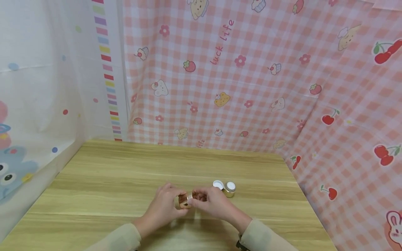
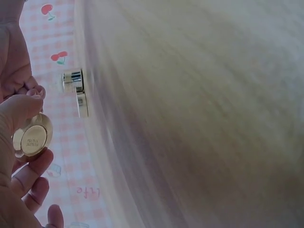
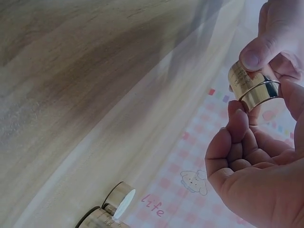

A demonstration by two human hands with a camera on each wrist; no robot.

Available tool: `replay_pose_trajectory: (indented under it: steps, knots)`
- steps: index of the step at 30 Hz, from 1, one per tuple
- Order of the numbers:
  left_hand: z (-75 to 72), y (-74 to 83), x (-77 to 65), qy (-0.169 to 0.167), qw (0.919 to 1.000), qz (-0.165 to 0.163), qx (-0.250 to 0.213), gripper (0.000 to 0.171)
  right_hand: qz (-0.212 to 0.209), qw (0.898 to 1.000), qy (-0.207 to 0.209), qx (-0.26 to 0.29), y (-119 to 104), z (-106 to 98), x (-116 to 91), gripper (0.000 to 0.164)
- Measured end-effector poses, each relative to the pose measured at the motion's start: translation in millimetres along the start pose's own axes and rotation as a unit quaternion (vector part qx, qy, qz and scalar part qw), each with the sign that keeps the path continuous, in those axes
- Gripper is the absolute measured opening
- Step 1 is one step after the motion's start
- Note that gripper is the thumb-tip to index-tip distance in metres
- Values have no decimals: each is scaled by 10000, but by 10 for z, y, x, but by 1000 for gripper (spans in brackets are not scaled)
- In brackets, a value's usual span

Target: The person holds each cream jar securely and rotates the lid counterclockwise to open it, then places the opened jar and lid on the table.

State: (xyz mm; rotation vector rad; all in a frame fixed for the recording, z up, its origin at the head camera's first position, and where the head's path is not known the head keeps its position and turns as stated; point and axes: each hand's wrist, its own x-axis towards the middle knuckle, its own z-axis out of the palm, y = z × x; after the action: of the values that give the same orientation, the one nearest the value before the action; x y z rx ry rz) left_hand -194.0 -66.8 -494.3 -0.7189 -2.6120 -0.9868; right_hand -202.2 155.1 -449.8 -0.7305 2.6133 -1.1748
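Observation:
A small shiny gold cosmetic jar [image 1: 183,202] is held tilted between both hands, a little above the wooden table. My left hand [image 1: 162,205] grips its body between thumb and fingers; the flat base with fine print [image 2: 34,140] shows in the left wrist view. At the other end, my right hand [image 1: 216,205] pinches the gold lid [image 3: 260,96] by its rim. A seam line runs between lid and printed body in the right wrist view. Just beyond the right hand stands a second gold jar [image 1: 230,190] with a white top, beside an upturned lid [image 1: 218,184], white inside.
The wood-grain table [image 1: 125,174] spreads around the hands. Behind it hangs a pink checked cloth [image 1: 220,80], which also covers the right side. A white dotted curtain [image 1: 47,87] borders the left.

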Motion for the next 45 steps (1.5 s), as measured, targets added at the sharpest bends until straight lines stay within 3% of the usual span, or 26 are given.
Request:
replay_pose_trajectory:
  steps: [14, 27, 30, 35, 45]
  knots:
    - [-33, 60, 7, 223, 9997, 23, -24, 32, -525, 9981, 109, -309, -28, -23, 8, 18]
    - [-49, 54, 14, 38, 9998, -189, -104, 41, -937, 9928, 174, -719, -24, -29, 6, 17]
    - [-51, 58, 35, -52, 9991, -370, -198, 41, -669, 9957, 208, -598, -14, -42, 24, 28]
    - [-66, 70, 65, -100, 9981, -611, 19, 44, 37, 9987, 267, -427, 12, -91, 32, 54]
    - [-67, 113, 63, -151, 9992, -375, -19, 33, -43, 9990, 168, -409, 13, -98, 42, 40]
